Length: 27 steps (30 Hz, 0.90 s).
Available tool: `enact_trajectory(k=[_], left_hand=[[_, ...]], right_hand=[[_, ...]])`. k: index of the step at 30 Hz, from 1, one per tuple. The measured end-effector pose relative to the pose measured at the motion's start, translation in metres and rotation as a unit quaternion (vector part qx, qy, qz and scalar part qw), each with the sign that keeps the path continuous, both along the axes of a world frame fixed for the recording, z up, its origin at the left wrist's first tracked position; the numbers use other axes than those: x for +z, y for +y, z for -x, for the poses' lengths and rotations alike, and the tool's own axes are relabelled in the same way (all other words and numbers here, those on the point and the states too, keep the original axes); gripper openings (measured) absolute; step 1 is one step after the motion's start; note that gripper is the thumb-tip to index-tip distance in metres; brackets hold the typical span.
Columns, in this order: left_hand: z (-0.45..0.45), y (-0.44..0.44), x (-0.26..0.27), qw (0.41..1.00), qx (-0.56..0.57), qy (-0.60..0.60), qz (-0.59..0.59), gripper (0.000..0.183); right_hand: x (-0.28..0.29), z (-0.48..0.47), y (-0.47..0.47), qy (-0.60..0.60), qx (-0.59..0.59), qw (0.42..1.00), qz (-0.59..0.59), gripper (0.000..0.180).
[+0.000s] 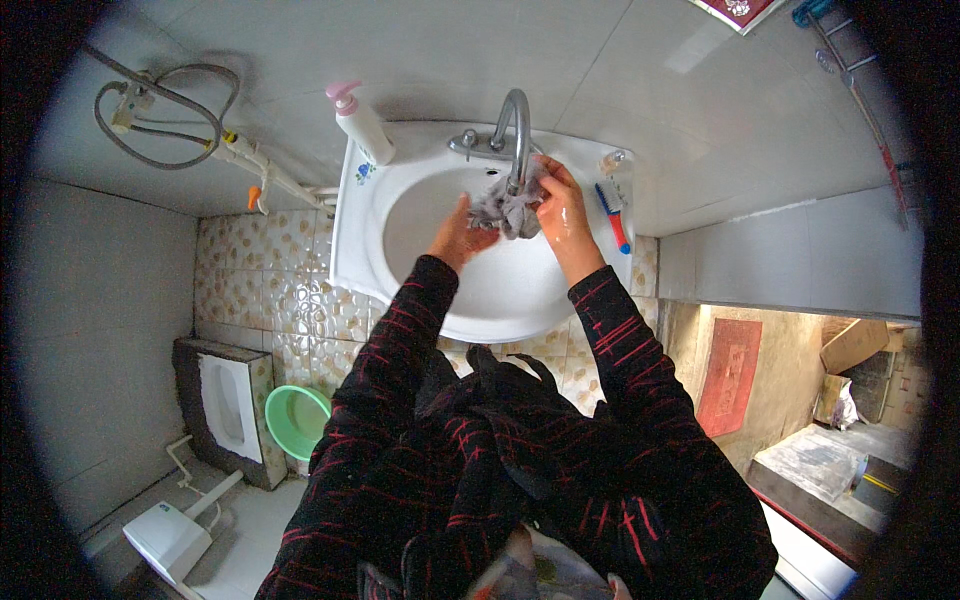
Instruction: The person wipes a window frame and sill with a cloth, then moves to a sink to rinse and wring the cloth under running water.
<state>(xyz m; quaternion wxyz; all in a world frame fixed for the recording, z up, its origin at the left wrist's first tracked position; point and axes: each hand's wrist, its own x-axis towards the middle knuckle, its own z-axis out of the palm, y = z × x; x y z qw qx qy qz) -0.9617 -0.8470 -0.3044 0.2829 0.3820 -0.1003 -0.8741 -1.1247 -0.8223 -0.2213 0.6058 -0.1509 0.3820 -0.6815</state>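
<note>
A crumpled grey cloth [504, 210] is bunched under the spout of a chrome gooseneck faucet [516, 112], above the basin of a white ceramic sink [517, 300]. With fingers closed around the cloth's right side, my right hand [561, 210] is wet at the back. My left hand [463, 232] cups the left side, its thumb up and its fingers partly hidden under the cloth. The spout covers part of the cloth, and whether water is running is hard to make out.
A white pump bottle [365, 135] stands on the sink's left ledge. On the right ledge lie a red-and-blue scrub brush [613, 217] and a small clear container [611, 160]. A green plastic basin [285, 435] sits beside a squat toilet [229, 409]. Hoses [180, 112] hang at left.
</note>
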Motion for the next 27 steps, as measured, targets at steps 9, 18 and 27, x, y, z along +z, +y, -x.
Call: enact_trajectory(k=[9, 18, 27], left_hand=[[0.003, 0.004, -0.025, 0.978, 0.134, -0.104, 0.122, 0.025], [-0.048, -0.021, -0.042, 0.953, 0.165, -0.192, 0.166, 0.034], [0.024, -0.009, -0.026, 0.779, -0.166, -0.308, 0.521, 0.029]], right_hand=[[-0.002, 0.021, 0.010, 0.007, -0.025, 1.000, 0.003, 0.028], [0.003, 0.066, 0.004, -0.010, -0.040, 0.998, 0.038, 0.024], [0.041, 0.016, 0.001, -0.156, -0.043, 0.982, -0.094, 0.018]])
